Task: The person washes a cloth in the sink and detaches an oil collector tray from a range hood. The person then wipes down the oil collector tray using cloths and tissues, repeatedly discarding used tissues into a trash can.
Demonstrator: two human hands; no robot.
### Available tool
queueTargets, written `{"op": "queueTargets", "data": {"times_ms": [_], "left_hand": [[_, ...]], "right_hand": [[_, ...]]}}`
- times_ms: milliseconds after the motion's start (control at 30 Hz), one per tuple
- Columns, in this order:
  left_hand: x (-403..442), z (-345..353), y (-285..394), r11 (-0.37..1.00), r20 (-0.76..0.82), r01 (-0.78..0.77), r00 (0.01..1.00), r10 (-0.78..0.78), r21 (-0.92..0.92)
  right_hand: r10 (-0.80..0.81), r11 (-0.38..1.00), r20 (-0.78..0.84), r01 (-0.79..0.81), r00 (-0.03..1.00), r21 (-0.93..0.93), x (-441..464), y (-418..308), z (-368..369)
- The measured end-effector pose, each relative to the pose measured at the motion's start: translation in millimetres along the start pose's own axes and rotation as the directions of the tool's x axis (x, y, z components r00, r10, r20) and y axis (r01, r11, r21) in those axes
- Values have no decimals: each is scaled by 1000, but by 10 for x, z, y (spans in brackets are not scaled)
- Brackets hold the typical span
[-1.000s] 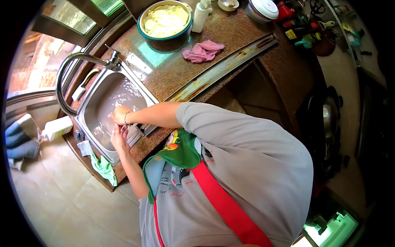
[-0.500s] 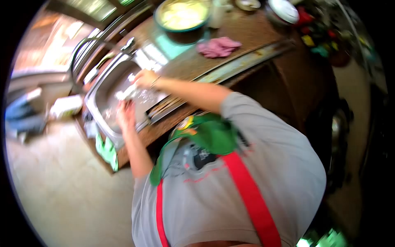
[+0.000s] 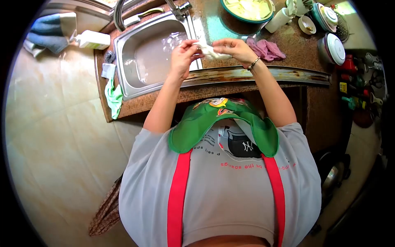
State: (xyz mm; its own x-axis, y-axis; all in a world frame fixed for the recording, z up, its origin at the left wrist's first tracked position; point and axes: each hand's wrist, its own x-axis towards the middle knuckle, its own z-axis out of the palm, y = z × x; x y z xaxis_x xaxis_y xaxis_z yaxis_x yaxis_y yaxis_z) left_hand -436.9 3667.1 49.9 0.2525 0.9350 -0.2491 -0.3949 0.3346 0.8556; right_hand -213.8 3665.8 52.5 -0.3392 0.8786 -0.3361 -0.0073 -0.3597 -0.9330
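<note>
A crumpled white cloth (image 3: 210, 51) is stretched between my two hands, above the right edge of the steel sink (image 3: 144, 87). My left hand (image 3: 184, 57) pinches its left end, close to the basin. The fingers of my right hand (image 3: 237, 51), which has a bracelet at the wrist, are closed on its right end. A pink cloth (image 3: 266, 50) lies on the counter just beyond my right hand. Water wets the basin and the counter by the tap (image 3: 180, 10).
A teal-rimmed bowl (image 3: 236, 17) with pale slices stands at the back, beside a white bottle (image 3: 279, 20). A green cloth (image 3: 113, 98) hangs over the left counter edge. Lidded pots (image 3: 331, 49) stand on the right.
My hands have come up out of the sink area and moved right, now with the white cloth between them. The view has turned and shifted.
</note>
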Motion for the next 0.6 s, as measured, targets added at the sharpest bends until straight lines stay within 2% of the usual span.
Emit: {"op": "queueTargets", "data": {"times_ms": [67, 133, 167, 200, 233, 267, 300, 333, 367, 400, 467, 500, 533, 600], "left_hand": [[-54, 71, 16, 996, 76, 12, 997, -18, 85], [-155, 34, 79, 957, 46, -116, 993, 108, 265], [-168, -139, 48, 918, 47, -193, 981, 188, 345], [-215, -317, 61, 894, 47, -187, 982, 184, 408], [-301, -515, 88, 728, 51, -166, 983, 178, 665], [-403, -681, 153, 493, 54, -131, 984, 167, 860], [-503, -843, 147, 201, 180, -220, 963, 202, 954], [-585, -954, 73, 202, 171, -212, 964, 202, 956], [-679, -1016, 23, 91, 189, -206, 969, 161, 974], [-753, -1075, -33, -21, 203, -202, 972, 117, 979], [-809, -1102, -148, -21, 204, -203, 971, 124, 979], [-819, -1069, -172, -53, 221, -216, 967, 126, 975], [-819, -1048, -195, -83, 238, -229, 963, 123, 970], [-805, -995, -203, -44, 241, -238, 964, 116, 970]], "right_hand": [[130, 970, -17, -130, 991, -207, -82, 4, -39], [138, 941, -109, -165, 984, -296, -222, -75, -30], [96, 913, -143, -145, 985, -382, -263, -37, -76], [1, 897, -102, -46, 995, -440, -282, 58, -149], [-99, 884, -114, 35, 989, -465, -314, 141, -188], [-200, 864, -125, 115, 972, -489, -329, 187, -172], [-199, 865, -114, 120, 973, -488, -326, 173, -123], [-163, 867, -110, 90, 980, -489, -348, 160, -66], [-124, 869, -107, 56, 986, -492, -355, 162, -14], [-191, 805, -81, 109, 978, -584, -309, 215, 89], [-145, 777, -60, 76, 988, -625, -242, 237, 392], [-248, 688, -26, 157, 968, -708, -176, 345, 537], [-275, 662, 8, 195, 961, -724, -116, 433, 692], [-232, 608, 99, 224, 968, -762, -10, 578, 968]]}}
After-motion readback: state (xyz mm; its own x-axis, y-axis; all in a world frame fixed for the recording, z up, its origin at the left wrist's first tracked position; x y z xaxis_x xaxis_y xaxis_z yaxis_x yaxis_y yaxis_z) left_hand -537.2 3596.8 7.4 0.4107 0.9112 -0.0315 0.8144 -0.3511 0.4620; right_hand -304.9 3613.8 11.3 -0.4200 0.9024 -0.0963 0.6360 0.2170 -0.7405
